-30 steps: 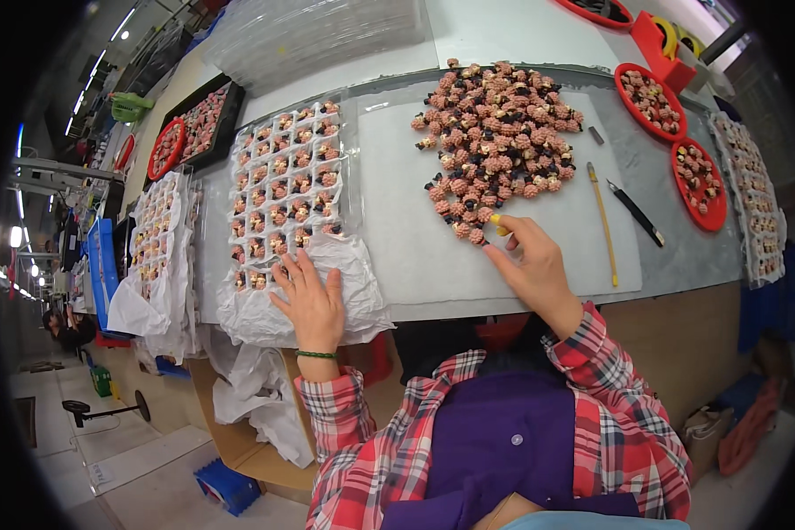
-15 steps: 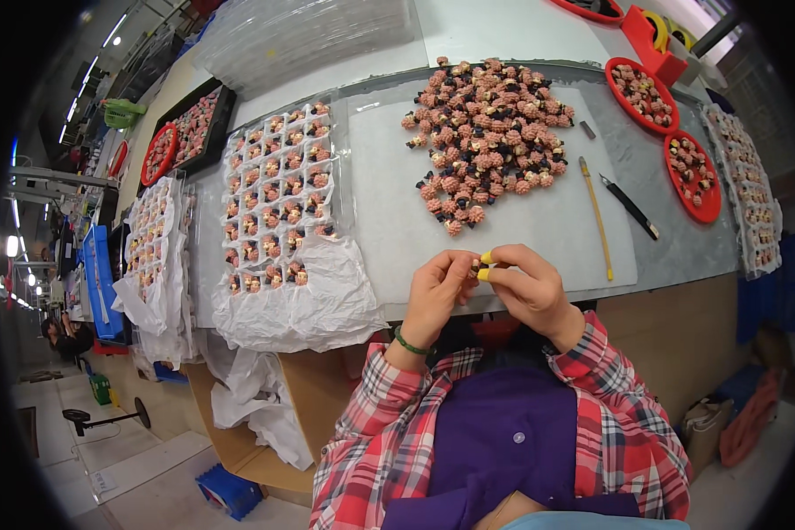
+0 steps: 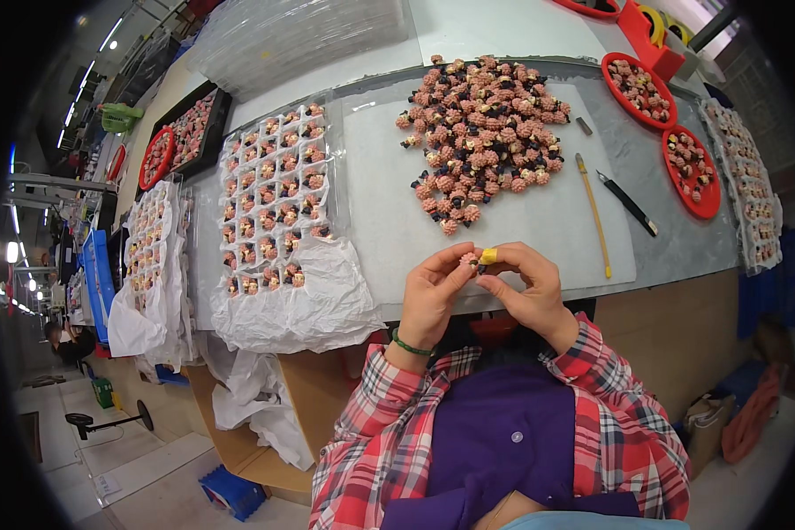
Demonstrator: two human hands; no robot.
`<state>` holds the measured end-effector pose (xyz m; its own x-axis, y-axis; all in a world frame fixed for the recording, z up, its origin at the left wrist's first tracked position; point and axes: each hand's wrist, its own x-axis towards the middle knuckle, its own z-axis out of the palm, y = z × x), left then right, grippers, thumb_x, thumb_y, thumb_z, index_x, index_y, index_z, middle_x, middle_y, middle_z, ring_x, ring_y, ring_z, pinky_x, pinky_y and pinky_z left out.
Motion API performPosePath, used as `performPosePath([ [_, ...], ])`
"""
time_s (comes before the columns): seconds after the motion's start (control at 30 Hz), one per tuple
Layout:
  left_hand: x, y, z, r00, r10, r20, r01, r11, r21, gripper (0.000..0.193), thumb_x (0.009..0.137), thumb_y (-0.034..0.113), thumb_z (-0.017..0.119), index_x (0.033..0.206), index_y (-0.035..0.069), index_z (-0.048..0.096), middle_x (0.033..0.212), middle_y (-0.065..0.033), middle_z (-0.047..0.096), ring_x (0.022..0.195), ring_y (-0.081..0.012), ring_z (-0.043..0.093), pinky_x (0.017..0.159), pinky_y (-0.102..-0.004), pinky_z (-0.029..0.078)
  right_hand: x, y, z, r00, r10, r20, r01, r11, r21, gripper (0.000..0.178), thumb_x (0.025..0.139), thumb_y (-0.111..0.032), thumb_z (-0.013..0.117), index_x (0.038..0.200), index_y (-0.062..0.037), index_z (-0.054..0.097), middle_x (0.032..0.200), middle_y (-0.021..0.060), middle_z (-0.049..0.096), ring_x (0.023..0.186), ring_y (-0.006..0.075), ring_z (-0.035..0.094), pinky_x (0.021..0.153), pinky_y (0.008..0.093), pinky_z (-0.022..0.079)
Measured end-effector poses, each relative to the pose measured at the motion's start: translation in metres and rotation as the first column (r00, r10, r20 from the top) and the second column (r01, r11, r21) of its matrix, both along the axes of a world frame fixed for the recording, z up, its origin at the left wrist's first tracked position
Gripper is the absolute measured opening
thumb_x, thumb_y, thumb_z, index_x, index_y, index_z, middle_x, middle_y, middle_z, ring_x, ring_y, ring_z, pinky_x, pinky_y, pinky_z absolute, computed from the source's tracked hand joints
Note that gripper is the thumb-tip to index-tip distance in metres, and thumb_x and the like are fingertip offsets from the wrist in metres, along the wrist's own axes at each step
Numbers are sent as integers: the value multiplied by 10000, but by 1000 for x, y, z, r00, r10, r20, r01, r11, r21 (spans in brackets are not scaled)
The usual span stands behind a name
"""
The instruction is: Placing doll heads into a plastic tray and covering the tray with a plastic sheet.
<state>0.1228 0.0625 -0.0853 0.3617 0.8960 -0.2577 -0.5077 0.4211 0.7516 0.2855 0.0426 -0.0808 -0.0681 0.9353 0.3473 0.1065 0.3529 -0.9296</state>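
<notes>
Between my two hands, just in front of the table's near edge, is a small figurine [image 3: 469,261] with a pink curly top. My left hand [image 3: 430,299] pinches it between thumb and fingertips; a green bracelet circles that wrist. My right hand [image 3: 532,290], with yellow covering on a fingertip, holds the figurine's other side, its thumb just below. Fingers partly hide the piece. Beyond lies a big heap of similar pink and dark figurines [image 3: 486,132] on a white sheet [image 3: 375,185]. To the left, a white compartment tray [image 3: 278,196] holds rows of them.
Right of the heap lie a yellow-handled brush [image 3: 594,216], a black pen-like knife [image 3: 627,203] and a small grey block [image 3: 584,126]. Red dishes [image 3: 691,172] of figurines and another filled tray [image 3: 746,190] stand farther right. Crumpled white paper [image 3: 296,305] overhangs the front edge at left.
The figurine has turned, so its pink curly top now shows between my fingers. My right thumb has come away from the yellow-covered finger and dropped lower.
</notes>
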Motion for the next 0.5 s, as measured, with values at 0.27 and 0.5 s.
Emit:
performPosePath([
  [0.27, -9, 6, 9, 992, 105, 74, -94, 985, -145, 251, 928, 87, 481, 1147, -30, 513, 1007, -88, 587, 919, -165, 573, 777, -272, 481, -7, 56, -3, 784, -388, 485, 255, 913, 317, 264, 752, -98, 698, 971, 10, 600, 941, 135, 608, 856, 289, 602, 695, 338, 498],
  [0.5, -5, 4, 2, 996, 55, -70, -59, 997, -54, 233, 943, 149, 506, 1115, -4, 542, 935, -31, 581, 740, -71, 503, 603, -199, 391, -8, 38, 12, 818, -397, 416, 266, 903, 338, 276, 715, -42, 712, 965, -1, 603, 924, 140, 610, 844, 302, 611, 696, 353, 501],
])
